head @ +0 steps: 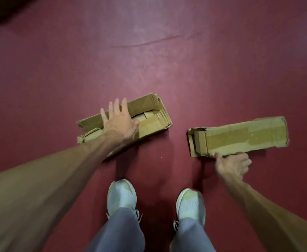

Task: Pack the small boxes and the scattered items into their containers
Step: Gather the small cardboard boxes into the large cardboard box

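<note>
On the red floor (149,51) our left hand (119,122), fingers straight and spread wide, rests flat across the open carton (154,122) on the left. Small boxes (145,114) show packed inside it toward its right end. Well apart on the right, our right hand (232,165) curls round the near edge of the long carton (243,136), whose left end gapes. We judge that we are steadying both containers. We should press the left one evenly without crushing its flaps, and keep the right one level so nothing slides from its open end.
</note>
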Available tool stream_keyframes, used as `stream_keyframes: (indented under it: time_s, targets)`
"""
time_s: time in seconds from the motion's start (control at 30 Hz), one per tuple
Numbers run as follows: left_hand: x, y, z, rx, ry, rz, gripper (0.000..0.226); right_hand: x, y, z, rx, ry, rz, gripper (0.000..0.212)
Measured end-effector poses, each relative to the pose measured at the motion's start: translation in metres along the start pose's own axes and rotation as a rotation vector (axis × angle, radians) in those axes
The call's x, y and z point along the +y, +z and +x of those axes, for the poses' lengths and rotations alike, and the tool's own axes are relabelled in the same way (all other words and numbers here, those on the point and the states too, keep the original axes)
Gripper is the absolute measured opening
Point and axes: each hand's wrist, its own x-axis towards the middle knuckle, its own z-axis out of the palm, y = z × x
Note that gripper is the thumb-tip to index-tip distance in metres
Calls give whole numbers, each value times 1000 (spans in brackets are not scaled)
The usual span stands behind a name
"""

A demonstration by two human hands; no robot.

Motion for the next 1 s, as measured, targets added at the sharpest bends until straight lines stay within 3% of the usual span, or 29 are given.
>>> stream_keyframes:
  time_s: [0.1, 0.17, 0.33, 0.43, 0.47, 0.53, 0.63, 0.7, 0.9, 1.0]
  targets:
    - [-10, 5, 22, -21, -45, 45, 67, 15, 21, 24, -166, 158, 181, 84]
    - [-12, 7, 25, -6, -38, 64, 52, 15, 34, 31, -308, 244, 412, 83]
    - [-14, 17, 15, -36, 65, 174, 26, -11, 52, 21, -268, 275, 677, 19]
    - [-12, 17, -1, -25, 108, 146, 22, -23, 49, 11, -292, 322, 748, 5]
    - [-11, 13, -8, -16, 127, 127, 22, -25, 46, 7, -305, 317, 767, 11]
    - [-10, 0, -23, 8, 164, 109, 23, -28, 34, -6, -315, 277, 778, 26]
    - [-8, -37, -50, 20, 158, 73, 19, -32, -1, -30, -268, 255, 738, 12]
    - [-3, -69, -70, 43, 108, 33, 15, -39, -33, -45, -268, 208, 710, 19]
    - [15, -175, -131, 192, -126, -105, 20, -86, -129, -97, -562, -93, 555, 7]
    - [19, -229, -173, 275, -197, -192, 21, -119, -182, -133, -647, -205, 489, 18]
